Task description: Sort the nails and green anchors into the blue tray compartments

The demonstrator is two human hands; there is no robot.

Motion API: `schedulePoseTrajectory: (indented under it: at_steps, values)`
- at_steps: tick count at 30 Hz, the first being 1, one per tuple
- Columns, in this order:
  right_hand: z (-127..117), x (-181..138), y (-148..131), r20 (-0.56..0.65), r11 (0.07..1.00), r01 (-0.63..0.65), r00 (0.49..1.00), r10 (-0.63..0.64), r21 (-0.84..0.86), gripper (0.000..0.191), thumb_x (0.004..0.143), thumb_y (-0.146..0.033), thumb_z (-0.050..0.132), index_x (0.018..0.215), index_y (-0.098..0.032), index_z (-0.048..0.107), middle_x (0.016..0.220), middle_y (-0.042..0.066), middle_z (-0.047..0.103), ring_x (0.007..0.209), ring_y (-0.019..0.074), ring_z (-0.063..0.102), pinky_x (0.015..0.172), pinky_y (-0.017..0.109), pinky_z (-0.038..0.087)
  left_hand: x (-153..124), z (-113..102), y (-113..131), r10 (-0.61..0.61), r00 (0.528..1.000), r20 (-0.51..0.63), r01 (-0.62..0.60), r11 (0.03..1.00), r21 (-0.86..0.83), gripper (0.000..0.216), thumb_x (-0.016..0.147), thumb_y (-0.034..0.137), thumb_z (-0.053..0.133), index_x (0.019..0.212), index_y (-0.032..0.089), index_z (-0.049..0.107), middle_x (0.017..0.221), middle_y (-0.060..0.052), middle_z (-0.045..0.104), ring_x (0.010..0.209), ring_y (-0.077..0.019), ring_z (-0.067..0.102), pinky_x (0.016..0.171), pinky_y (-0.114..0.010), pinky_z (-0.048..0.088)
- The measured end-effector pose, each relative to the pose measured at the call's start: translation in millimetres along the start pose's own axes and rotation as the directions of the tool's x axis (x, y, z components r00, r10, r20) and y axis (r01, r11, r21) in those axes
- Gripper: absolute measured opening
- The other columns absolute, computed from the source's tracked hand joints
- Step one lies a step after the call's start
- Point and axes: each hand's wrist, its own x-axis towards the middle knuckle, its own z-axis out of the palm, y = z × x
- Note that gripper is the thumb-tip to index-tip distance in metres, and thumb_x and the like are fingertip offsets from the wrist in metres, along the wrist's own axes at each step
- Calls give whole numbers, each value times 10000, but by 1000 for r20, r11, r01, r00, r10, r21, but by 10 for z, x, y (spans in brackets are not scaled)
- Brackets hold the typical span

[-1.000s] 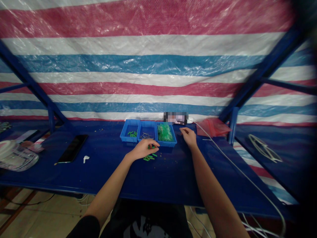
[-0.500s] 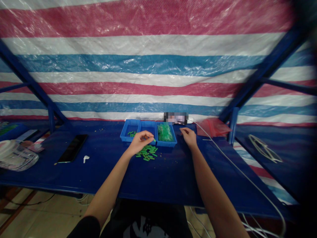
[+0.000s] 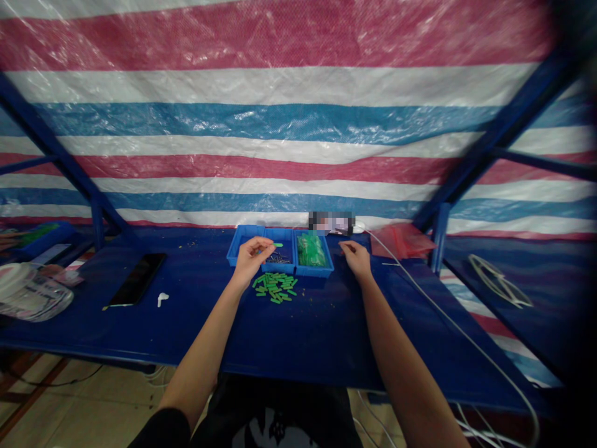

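My left hand [image 3: 253,256] pinches a small green plastic strip [image 3: 278,245] between thumb and fingertips. It is above the left blue bin [image 3: 232,254] and the middle blue bin [image 3: 284,270], hiding part of both. Thin metal pins [image 3: 280,257] lie in the middle bin. Green pieces in clear plastic [image 3: 311,250] fill the right blue bin [image 3: 314,271]. In front of the bins, a pile of green strips [image 3: 275,287] is spread on the table. To the right of the bins, my right hand [image 3: 356,258] has its fingertips closed together; anything between them is too small to make out.
Left on the blue table [image 3: 186,336] are a phone [image 3: 137,279], a white earbud [image 3: 161,299] and a clear plastic jar [image 3: 35,295]. A red plastic bag [image 3: 401,241] and a white cable [image 3: 433,301] lie to the right. Another person's hand is partly visible at far left.
My left hand has shifted left and slightly up with the green strip, uncovering the pins in the middle bin. My right hand has stayed in place. A hand has appeared at far left.
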Motion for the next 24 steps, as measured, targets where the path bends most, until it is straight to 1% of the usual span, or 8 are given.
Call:
schedulePoseTrajectory:
  at_steps: [5,8,12,15,18,21,22,24]
  values:
    - [7,10,14,-2,1000,3,1000,-3,-8,371,728,-474,502,829,-165,681,641,47,642,641,201,587,644,303,406,28,-39,-53,5,1000,5,-5,1000,9,250,682,347,694,809,145,617,697,-6,610,552,-83,526,436,-172,370]
    - [6,10,12,0,1000,5,1000,-5,-13,384,728,-484,501,834,-162,680,638,46,638,633,199,582,629,297,399,65,-94,-98,4,999,-40,-3,1000,29,253,672,345,699,801,143,621,662,6,595,522,-71,507,426,-166,363]
    - [6,8,15,-1,1000,9,1000,-9,-14,392,728,-489,501,843,-162,684,638,46,641,632,199,581,634,299,396,116,-213,-130,-22,979,-202,32,998,49,275,656,348,701,810,133,623,653,8,579,503,-61,482,415,-156,355]
    - [11,10,18,0,1000,6,1000,-6,-3,388,727,-486,504,844,-163,685,645,46,645,632,199,583,637,300,401,143,-315,-129,-34,933,-358,55,997,49,302,652,345,694,856,135,618,695,2,585,509,-56,487,415,-148,350]
    - [4,7,-4,0,1000,-5,1000,5,-11,387,726,-490,506,837,-165,685,643,46,646,634,202,587,634,303,402,158,-365,-123,-38,897,-440,63,997,41,339,650,337,690,914,143,606,719,3,582,515,-56,491,420,-148,346]
    - [-15,1,-26,-3,1000,-10,1000,10,-28,382,727,-489,505,831,-169,684,646,47,648,654,210,594,641,307,401,140,-301,-116,-1,921,-389,31,997,71,308,668,342,679,895,147,609,693,13,569,507,-55,471,432,-158,339]
    - [-20,1,-23,-4,1000,-6,1000,6,-30,380,727,-489,504,829,-170,683,646,47,648,661,212,596,645,309,401,121,-252,-112,24,941,-338,10,995,97,283,679,344,673,873,147,613,680,14,567,506,-55,464,444,-163,341]
    - [-15,3,1,-4,1000,0,1000,0,-28,382,723,-495,508,824,-170,681,640,48,646,661,214,594,650,314,403,62,-126,-96,89,981,-172,-57,981,183,247,701,347,660,843,148,620,674,11,578,515,-60,459,474,-174,352]
